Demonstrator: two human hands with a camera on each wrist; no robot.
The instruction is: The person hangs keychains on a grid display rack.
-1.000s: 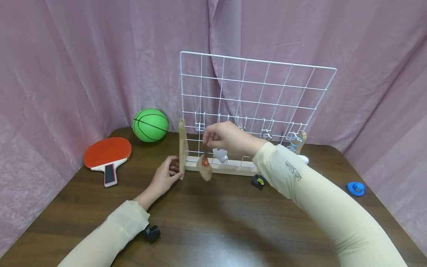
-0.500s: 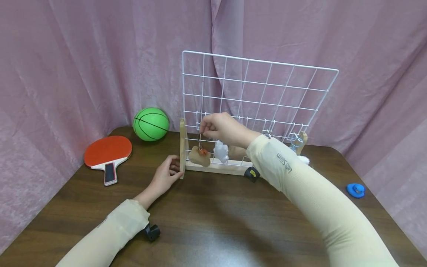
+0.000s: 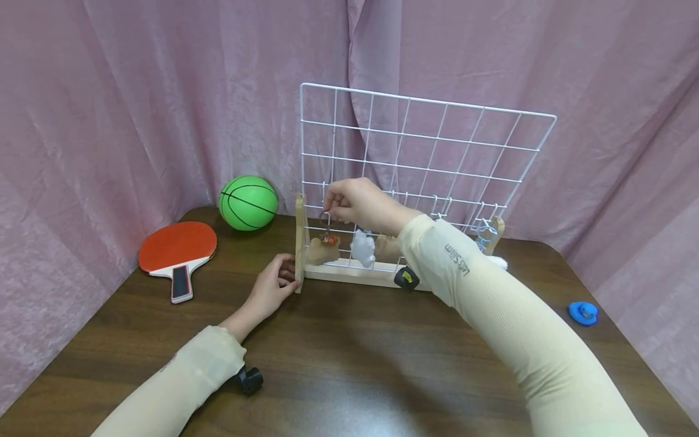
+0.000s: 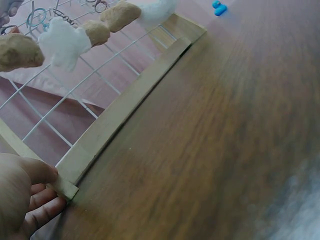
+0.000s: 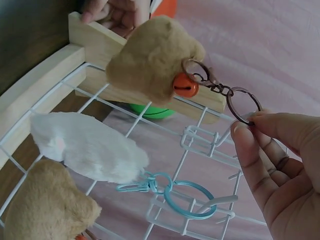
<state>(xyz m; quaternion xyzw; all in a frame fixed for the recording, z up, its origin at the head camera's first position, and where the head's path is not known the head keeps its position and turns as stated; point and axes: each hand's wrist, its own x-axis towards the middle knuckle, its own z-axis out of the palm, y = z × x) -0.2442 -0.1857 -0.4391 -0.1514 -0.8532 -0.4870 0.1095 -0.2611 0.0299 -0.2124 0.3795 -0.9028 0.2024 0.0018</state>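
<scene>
My right hand (image 3: 366, 203) pinches the metal ring (image 5: 229, 100) of a plush keychain between thumb and forefinger. From that ring hangs a brown plush (image 5: 150, 60) with an orange bell (image 5: 186, 85), in front of the white wire grid (image 3: 428, 112). Beside it in the right wrist view is a bare white hook (image 5: 200, 140). On the adjoining hook a blue ring (image 5: 187, 200) carries a white plush (image 5: 90, 145). Another brown plush (image 5: 47, 202) hangs beyond. My left hand (image 3: 270, 288) grips the wooden upright (image 3: 300, 243) at the grid's left end, near its foot.
A red table tennis paddle (image 3: 177, 249) and a green ball (image 3: 248, 203) lie to the left on the wooden table (image 3: 338, 376). At the right is a blue toy duck (image 3: 583, 313). Pink curtains (image 3: 464, 48) hang behind. A light blue keychain ring (image 3: 483, 230) shows at the grid's right.
My right hand has risen and shifted slightly left, bringing the keychain up from in front of the base to the leftmost hook. My left hand has stayed on the upright.
</scene>
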